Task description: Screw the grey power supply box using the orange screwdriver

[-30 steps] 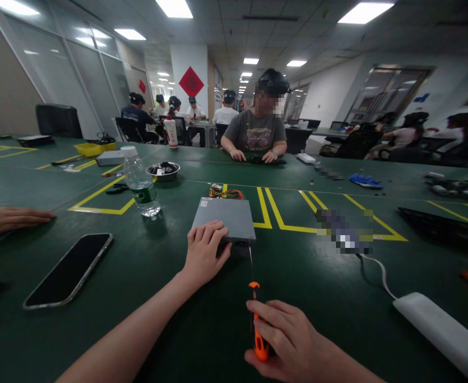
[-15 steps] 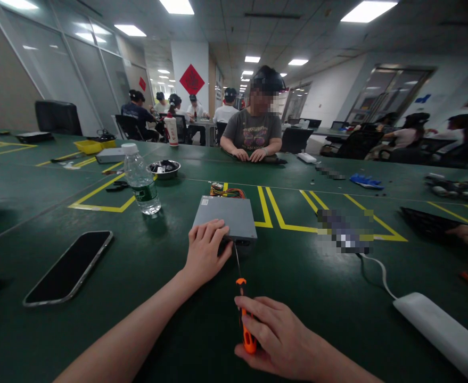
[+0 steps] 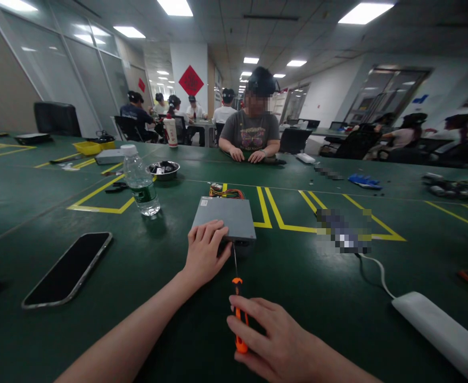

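Note:
A grey metal box (image 3: 234,215) with a small white label lies flat on the green table, a bundle of coloured wires (image 3: 229,193) at its far side. My left hand (image 3: 206,250) rests on the box's near left part, fingers on its top and thumb at its near face. In my right hand (image 3: 271,332) is an orange and black screwdriver (image 3: 239,324), held by the handle between fingers and thumb. Its thin shaft points away from me, and its tip meets the near face of the box. The exact contact spot is too small to tell.
Left of the box stand a water bottle (image 3: 141,183) and a metal bowl (image 3: 164,169); a phone (image 3: 69,268) lies nearer. On the right are a blurred device (image 3: 343,231) and a white power strip (image 3: 437,330). A person (image 3: 252,125) sits opposite.
My right hand and the screwdriver handle have shifted slightly left, and its fingers look looser and more spread. The person opposite has turned the head. The dark object and hand at the far right have gone.

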Demonstrator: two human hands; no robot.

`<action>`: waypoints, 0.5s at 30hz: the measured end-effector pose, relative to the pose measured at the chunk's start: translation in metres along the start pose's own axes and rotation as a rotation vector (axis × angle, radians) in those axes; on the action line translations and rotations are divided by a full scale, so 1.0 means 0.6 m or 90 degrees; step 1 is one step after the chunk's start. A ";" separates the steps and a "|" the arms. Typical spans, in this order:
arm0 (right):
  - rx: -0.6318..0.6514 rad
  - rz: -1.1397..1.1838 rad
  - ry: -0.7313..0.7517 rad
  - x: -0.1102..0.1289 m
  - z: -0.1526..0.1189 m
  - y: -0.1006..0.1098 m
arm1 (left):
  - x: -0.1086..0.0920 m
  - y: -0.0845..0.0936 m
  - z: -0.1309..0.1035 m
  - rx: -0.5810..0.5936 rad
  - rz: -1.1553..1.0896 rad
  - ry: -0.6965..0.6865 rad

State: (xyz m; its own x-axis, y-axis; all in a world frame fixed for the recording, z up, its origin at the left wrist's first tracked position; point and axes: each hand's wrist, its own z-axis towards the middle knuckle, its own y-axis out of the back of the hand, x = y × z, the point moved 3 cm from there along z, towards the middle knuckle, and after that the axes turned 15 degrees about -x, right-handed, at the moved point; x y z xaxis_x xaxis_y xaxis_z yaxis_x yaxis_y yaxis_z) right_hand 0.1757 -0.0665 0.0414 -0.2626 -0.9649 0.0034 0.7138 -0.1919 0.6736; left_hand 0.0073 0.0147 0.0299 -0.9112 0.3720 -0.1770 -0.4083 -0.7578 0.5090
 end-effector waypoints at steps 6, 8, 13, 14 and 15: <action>-0.060 -0.015 0.047 -0.001 -0.015 -0.012 | 0.000 0.000 -0.001 -0.011 -0.007 -0.001; -0.029 -0.032 0.036 0.001 -0.011 -0.011 | 0.000 0.000 -0.001 -0.014 -0.008 -0.004; 0.095 -0.022 -0.015 0.010 0.014 -0.008 | 0.000 0.000 -0.001 -0.014 -0.017 -0.013; 0.086 -0.021 -0.006 0.011 0.017 -0.010 | 0.000 0.001 -0.001 -0.014 -0.018 -0.015; 0.063 -0.023 0.008 0.011 0.019 -0.012 | 0.000 0.001 -0.001 -0.014 -0.018 -0.015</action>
State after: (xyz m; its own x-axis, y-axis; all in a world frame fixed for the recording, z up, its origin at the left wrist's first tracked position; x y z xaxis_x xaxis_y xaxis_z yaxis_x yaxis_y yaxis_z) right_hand 0.1612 -0.0694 0.0451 -0.2788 -0.9599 -0.0305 0.6367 -0.2085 0.7424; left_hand 0.0069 0.0141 0.0296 -0.8981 0.4055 -0.1702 -0.4345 -0.7584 0.4858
